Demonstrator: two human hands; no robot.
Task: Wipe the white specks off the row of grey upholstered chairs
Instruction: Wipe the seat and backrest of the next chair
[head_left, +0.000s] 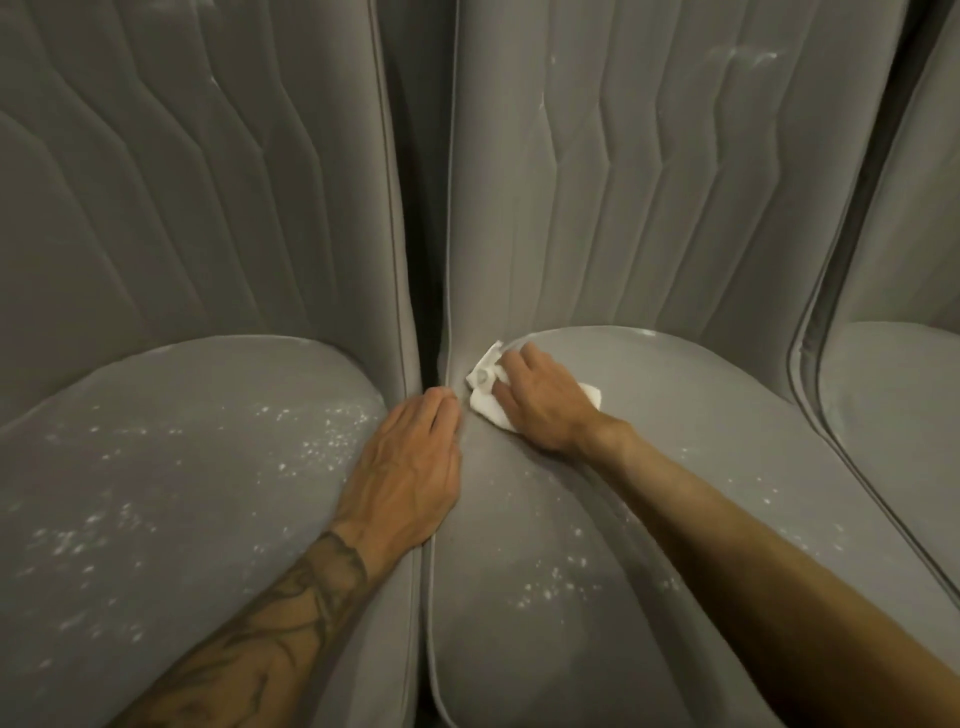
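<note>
Three grey upholstered chairs stand side by side. The left chair's seat (171, 509) carries many white specks (322, 441). On the middle chair's seat (675, 415), more white specks (556, 577) lie near the front. My right hand (540, 400) presses a crumpled white cloth (485, 392) against the back left corner of the middle seat. My left hand (410, 467) lies flat with straight fingers on the left seat's right edge, beside the gap between the chairs.
A dark narrow gap (426, 312) runs between the left and middle chairs. The quilted backrests (649, 182) rise close behind the seats, with faint white smears near the top right. A third chair's seat (898, 405) shows at the right edge.
</note>
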